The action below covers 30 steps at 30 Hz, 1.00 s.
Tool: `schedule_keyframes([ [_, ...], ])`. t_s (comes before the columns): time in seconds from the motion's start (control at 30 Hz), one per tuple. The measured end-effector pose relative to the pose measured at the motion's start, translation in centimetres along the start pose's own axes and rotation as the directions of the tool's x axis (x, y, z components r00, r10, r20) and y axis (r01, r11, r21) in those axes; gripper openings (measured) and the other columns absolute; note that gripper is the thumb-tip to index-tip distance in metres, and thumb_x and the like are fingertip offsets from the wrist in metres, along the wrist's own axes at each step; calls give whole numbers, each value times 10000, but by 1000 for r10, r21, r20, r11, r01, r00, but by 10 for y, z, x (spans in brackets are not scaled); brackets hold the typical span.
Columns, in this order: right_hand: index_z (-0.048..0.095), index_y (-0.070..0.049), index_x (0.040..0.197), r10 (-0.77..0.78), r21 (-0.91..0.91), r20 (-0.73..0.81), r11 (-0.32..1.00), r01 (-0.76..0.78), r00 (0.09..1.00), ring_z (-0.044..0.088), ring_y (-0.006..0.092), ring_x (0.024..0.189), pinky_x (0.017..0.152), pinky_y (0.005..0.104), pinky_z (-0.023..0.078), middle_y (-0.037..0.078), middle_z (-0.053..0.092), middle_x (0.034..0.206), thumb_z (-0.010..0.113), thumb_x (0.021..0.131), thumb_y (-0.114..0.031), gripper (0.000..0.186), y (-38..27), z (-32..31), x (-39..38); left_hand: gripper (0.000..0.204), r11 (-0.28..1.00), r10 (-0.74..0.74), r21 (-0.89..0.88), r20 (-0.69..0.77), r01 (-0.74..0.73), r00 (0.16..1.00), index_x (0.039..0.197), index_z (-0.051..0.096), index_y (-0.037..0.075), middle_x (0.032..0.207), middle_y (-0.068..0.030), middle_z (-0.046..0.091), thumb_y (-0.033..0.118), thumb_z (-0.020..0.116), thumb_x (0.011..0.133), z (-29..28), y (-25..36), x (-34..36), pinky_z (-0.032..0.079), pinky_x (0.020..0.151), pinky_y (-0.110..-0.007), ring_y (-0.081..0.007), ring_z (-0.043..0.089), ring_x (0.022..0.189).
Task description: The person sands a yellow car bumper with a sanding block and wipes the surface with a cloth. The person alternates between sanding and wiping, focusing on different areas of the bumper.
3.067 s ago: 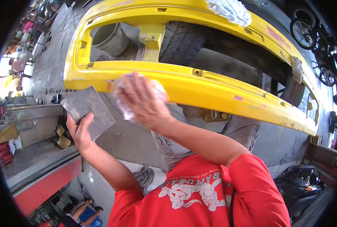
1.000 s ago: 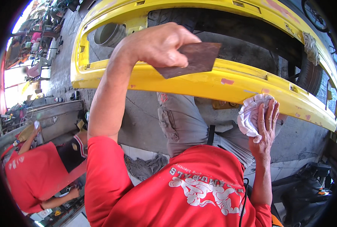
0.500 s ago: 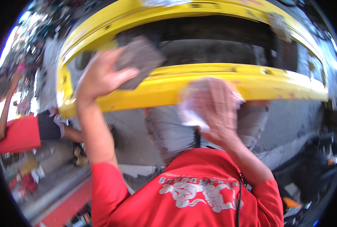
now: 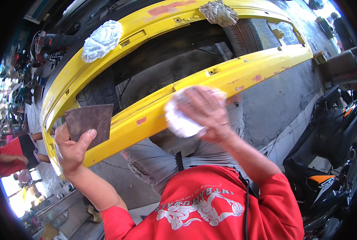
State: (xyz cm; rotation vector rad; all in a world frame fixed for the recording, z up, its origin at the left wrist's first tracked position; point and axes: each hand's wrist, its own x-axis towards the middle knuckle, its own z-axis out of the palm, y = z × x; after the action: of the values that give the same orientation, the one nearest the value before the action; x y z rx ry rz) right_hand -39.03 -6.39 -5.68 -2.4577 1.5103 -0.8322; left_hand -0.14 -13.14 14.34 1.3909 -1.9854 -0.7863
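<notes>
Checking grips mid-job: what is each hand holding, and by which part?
The left hand holds a dark plate by its lower left side, thumb on its face. The right hand has a white cloth under its palm; blur hides any pinch.

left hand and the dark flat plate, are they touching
Touching: the head view shows the left hand gripping the dark flat plate, thumb across its face.

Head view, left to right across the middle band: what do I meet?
Person in a red shirt → flat dark four-sided plate in the left hand → bunched white cloth under the right hand → black motorcycle with an orange panel.
</notes>
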Motion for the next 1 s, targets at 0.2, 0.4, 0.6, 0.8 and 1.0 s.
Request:
schedule_keyframes([
  [0.2,644,-153,1537,57,-355,-341,917,-185,938,460,287,1596,1369,475,292,102,599,1631,671,969,23,595,215,-84,-57,264,983,-73,-161,125,93,989,1137,784,-10,967,-82,829,108,813,902,66,12,7,577,825,-327,-167,760,841],
  [0.4,543,-227,1627,871,100,-250,459,-883,424,581,399,1474,1219,471,441,185,615,1589,524,1135,-551,590,334,-143,-93,471,997,69,-53,353,-54,933,1284,713,-40,935,-226,768,169,786,869,170,30,50,588,814,-388,-314,780,819],
  [0.6,524,-219,1650,841,180,-337,498,-848,423,554,395,1500,1221,456,434,177,556,1654,547,1099,-641,695,325,-133,-94,482,964,259,-71,466,-256,846,1256,682,-73,951,-316,712,173,680,841,243,75,103,574,824,-444,-469,731,863],
  [0.8,488,-217,1674,808,188,-312,568,-801,500,471,359,1573,1269,433,396,117,471,1732,559,1117,-583,670,322,-131,-91,408,914,394,-104,451,-392,801,1170,672,-80,998,-358,658,98,614,808,281,99,118,545,825,-526,-555,637,962],
  [1.0,524,-230,1645,771,170,-401,593,-787,494,479,356,1560,1273,443,415,109,507,1694,516,1126,-606,640,319,-123,-93,357,901,377,-25,541,-434,752,1117,691,-65,1002,-347,669,84,629,799,287,110,120,547,835,-528,-544,646,973],
])
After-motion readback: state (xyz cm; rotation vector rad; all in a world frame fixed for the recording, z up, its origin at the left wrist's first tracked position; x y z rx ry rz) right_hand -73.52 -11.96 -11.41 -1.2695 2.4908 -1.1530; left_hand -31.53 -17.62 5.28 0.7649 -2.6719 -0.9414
